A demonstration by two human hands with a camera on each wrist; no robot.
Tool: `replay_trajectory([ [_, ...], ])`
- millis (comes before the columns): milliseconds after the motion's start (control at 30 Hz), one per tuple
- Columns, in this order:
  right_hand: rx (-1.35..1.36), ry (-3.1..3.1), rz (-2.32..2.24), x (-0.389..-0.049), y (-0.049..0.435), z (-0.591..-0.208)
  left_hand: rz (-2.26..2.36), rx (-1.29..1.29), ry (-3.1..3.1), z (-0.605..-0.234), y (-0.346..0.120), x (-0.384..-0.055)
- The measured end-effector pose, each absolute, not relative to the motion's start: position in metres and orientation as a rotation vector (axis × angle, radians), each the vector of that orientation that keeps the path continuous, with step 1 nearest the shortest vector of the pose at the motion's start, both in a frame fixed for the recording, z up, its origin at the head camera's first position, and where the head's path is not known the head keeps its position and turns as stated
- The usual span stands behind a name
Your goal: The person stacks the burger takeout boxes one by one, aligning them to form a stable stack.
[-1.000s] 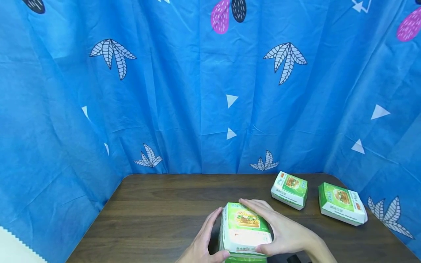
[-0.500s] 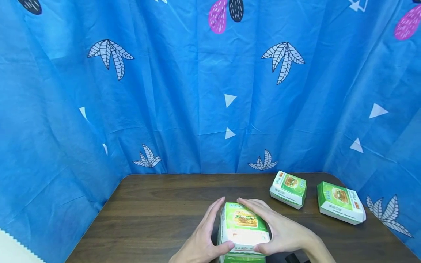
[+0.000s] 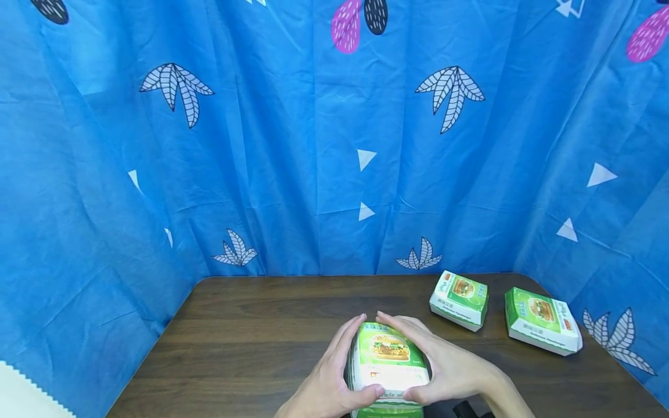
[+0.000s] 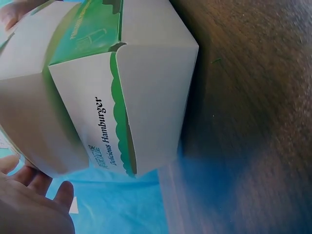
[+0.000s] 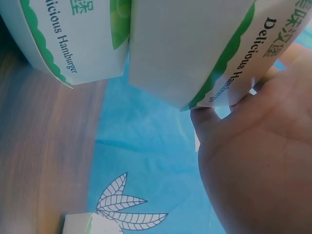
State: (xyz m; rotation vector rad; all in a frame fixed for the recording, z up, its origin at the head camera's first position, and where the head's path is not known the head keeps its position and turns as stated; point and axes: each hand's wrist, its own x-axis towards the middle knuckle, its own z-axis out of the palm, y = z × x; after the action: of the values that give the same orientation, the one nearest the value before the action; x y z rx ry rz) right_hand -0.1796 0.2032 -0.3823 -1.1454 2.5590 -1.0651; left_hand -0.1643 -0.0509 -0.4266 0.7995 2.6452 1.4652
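Near the front edge of the head view, one green-and-white hamburger box [image 3: 392,354] sits on top of a lower hamburger box [image 3: 389,412]. My left hand [image 3: 334,371] holds the upper box from the left, thumb at its front and fingers along its far left side. From the right, my right hand [image 3: 444,366] grips the same box, thumb on the front corner and fingers over the far edge. The left wrist view shows the lower box [image 4: 92,117] standing on the table, its scalloped flap edge visible. In the right wrist view, fingertips touch the upper box [image 5: 180,44].
Two more hamburger boxes lie at the back right of the dark wooden table [image 3: 235,348]: one box [image 3: 460,301] near the back edge, another box [image 3: 543,322] nearer the right edge. A blue patterned curtain [image 3: 287,145] hangs behind and at both sides.
My left hand has shifted up and to the right around the upper box, its thumb now farther across the front. My right hand and the boxes look nearly unmoved.
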Motion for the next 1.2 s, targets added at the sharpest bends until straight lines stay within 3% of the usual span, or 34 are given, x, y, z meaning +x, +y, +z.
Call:
replay_trajectory([
  [200,-1.191,2.573,-1.077,-0.177,0.203,-0.377,1.481,0.743,2.629,-0.426,-0.052,-0.164],
  [567,-1.18,2.6,-1.279,-0.182,0.217,-0.371,1.528,0.894,2.663,-0.426,-0.056,-0.167],
  [833,-0.749,2.874,-1.501,-0.198,0.236,-0.375,1.56,0.657,2.543,-0.423,-0.055,-0.163],
  [1200,-0.222,2.862,-1.709,-0.217,0.255,-0.38,1.553,0.615,2.537,-0.42,-0.055,-0.161],
])
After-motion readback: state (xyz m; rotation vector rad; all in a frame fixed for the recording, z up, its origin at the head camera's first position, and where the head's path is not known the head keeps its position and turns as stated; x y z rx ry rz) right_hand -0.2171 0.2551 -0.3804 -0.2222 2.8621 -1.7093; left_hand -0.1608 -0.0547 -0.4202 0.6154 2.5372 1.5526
